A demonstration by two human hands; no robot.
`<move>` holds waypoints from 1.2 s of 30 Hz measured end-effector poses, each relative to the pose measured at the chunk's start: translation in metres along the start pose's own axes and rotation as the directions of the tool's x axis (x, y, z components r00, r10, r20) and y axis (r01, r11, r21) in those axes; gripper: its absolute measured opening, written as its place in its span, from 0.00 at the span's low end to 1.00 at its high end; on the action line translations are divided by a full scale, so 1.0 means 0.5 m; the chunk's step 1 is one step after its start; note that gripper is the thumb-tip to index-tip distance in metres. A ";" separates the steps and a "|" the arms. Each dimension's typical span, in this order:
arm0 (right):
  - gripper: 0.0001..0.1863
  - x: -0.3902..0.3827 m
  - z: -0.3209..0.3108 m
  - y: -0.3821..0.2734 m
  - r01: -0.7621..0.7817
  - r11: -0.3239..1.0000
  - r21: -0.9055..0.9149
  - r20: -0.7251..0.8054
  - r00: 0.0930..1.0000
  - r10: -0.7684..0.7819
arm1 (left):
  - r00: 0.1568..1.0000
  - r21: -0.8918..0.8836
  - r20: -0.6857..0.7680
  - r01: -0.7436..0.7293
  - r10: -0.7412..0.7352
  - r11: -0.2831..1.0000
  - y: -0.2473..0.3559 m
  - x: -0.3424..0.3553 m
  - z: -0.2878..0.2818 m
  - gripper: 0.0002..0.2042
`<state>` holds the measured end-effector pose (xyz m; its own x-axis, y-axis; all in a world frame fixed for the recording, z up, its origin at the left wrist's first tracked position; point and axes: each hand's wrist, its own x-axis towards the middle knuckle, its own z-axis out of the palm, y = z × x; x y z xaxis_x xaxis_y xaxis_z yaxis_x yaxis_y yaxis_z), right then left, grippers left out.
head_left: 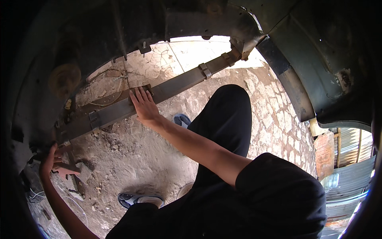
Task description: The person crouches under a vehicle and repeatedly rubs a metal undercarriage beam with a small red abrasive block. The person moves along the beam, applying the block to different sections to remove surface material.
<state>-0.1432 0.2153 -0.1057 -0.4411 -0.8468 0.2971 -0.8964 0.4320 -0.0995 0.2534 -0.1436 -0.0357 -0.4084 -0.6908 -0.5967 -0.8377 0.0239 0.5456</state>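
Observation:
A long dark leaf spring (179, 83) runs slantwise from the lower left to the upper right, with metal clips (205, 71) round it. My right hand (145, 106) lies over its middle, beside the centre plate, fingers stretched out and apart. At the spring's left end, my left hand (48, 162) reaches in by the shadowed metal of the vehicle. Its fingers look spread, some in sunlight, and I see nothing held in them. Shadow hides what its fingertips touch.
A dark vehicle wheel arch (191, 22) curves overhead and down the right side. Below are dusty ground, a grey stone (84, 172) and stone paving (274, 115). A thin white wire (81, 207) lies lower left. Corrugated sheets (350, 187) stand at right, near my knees.

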 end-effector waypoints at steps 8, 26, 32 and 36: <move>0.56 -0.011 -0.005 -0.018 0.015 1.000 0.001 -0.039 0.999 -0.015 | 0.999 0.010 -0.008 0.038 -0.038 0.999 -0.004 -0.012 -0.016 0.42; 0.55 -0.040 -0.008 0.001 0.034 0.999 0.031 -0.040 0.999 -0.033 | 0.999 -0.008 -0.032 -0.018 0.018 1.000 0.012 -0.022 0.004 0.43; 0.55 0.010 -0.023 0.003 0.046 0.996 0.077 -0.034 0.999 -0.043 | 1.000 0.002 -0.023 0.016 -0.016 1.000 -0.028 0.022 -0.018 0.43; 0.56 -0.006 -0.029 0.012 0.024 0.997 0.075 0.051 0.998 -0.028 | 0.998 -0.010 -0.056 -0.015 0.014 1.000 0.004 0.000 0.017 0.44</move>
<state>-0.1467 0.2248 -0.0934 -0.4174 -0.8734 0.2508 -0.9076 0.3869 -0.1633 0.2488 -0.1371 -0.0396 -0.3992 -0.7300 -0.5548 -0.8278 0.0267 0.5604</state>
